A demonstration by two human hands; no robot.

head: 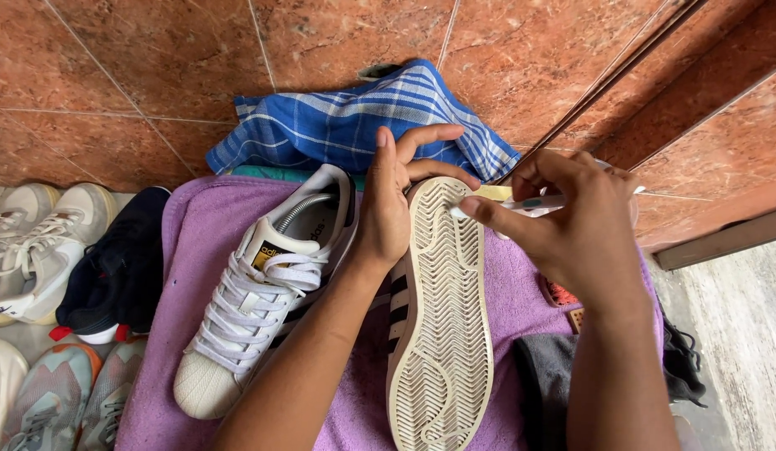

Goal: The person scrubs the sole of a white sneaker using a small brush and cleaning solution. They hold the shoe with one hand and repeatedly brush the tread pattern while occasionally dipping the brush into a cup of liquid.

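Left hand (386,209) gripping upturned sneaker (442,334) by its heel. Right hand (576,225) pinching small brush (521,203), scrubbing sole at heel end. Probably calling for strokes toward toe.

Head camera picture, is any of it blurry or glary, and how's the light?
Head view: soft, even daylight, faint shadows under the forearms; no glare on the tiled floor; the upturned shoe sole is sharp; slight softness on the right hand; wide-angle bending at the edges.

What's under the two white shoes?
A purple towel lies under the upright sneaker and the sole-up sneaker. A teal edge peeks out behind it; whatever lies beneath the towel is covered.
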